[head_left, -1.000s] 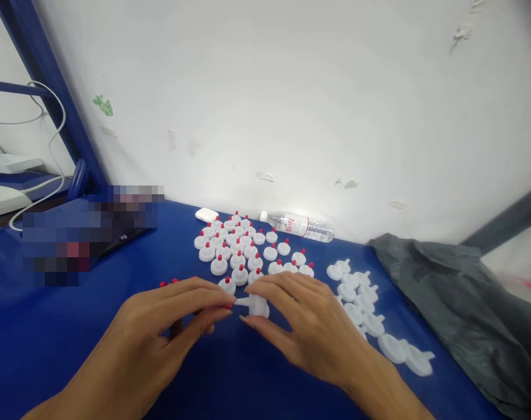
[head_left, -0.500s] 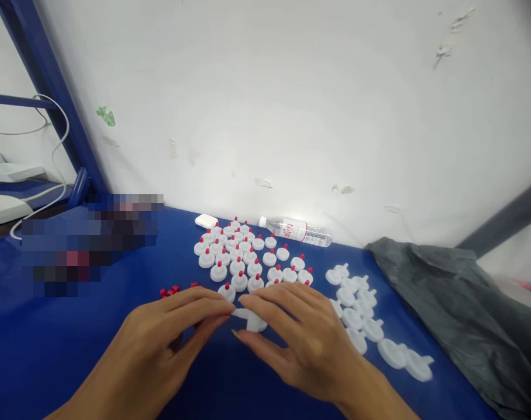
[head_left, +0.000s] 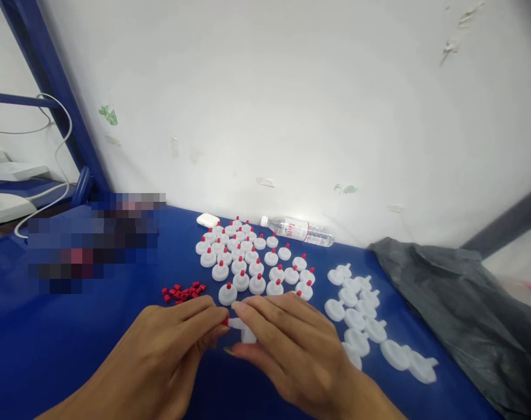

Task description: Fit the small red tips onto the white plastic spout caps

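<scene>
My right hand [head_left: 287, 344] pinches a white plastic disc cap with a spout [head_left: 244, 330] just above the blue table [head_left: 51, 344]. My left hand [head_left: 169, 350] meets it from the left, its fingertips closed on a small red cap [head_left: 225, 321] at the spout's tip. Just beyond my left hand lies a little heap of loose red caps [head_left: 183, 291]. Behind both hands stand several white discs with red caps fitted [head_left: 248, 259], arranged in rows. To the right lie several white discs without red caps [head_left: 362, 315].
A clear water bottle [head_left: 298, 229] lies by the white wall, with a small white case [head_left: 208, 220] to its left. A dark grey bag [head_left: 458, 315] covers the table's right side. A blurred-out patch [head_left: 90, 239] sits at left, near blue frame bars and a white cable [head_left: 59, 169].
Both hands have drawn closer to me with the white disc; the red cap now shows at the spout's tip. The loose red caps have come into view.
</scene>
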`<state>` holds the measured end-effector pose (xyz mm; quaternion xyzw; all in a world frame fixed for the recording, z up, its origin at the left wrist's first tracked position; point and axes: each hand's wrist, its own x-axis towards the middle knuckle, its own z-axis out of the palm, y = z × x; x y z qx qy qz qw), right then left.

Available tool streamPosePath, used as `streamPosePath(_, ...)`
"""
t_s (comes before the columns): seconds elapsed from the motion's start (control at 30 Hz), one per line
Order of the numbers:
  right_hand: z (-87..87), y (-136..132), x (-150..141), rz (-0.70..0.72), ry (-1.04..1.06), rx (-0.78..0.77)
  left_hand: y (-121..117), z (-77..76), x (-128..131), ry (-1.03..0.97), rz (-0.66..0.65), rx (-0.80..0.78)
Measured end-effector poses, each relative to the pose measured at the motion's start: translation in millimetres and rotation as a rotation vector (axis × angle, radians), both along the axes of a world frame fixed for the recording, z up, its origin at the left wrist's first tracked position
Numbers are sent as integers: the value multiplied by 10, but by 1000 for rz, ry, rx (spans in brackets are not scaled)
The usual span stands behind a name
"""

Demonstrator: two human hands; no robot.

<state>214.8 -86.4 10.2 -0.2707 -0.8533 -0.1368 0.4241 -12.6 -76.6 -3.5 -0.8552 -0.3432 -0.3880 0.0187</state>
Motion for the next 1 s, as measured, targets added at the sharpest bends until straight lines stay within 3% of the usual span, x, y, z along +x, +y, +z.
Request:
streamPosePath(0.23,1,-55,-59,-18,-60,69,0,-34,-135,-47,17,-76)
streamPosePath(0.4,-6,-6,-60,-46,-97,118,25,56,28,-72,-65,-68)
streamPosePath(0.5,13,80,15,-91,-131,113,72,41,73,-27,-13,-57)
streamPosePath(0.6,59,200,201,-205,-61,43,144,12,-48,75,168,-147)
streamPosePath(0.73,118,387,589,-453,31,-47,283,25,-338,230,376,-400)
streamPosePath(0.87,111,537,935,-695,23,-230,401,45,-488,330,404,-466)
streamPosePath(1.0,40,625,1109,-750,-22,-384,414,72,-436,377,431,-565)
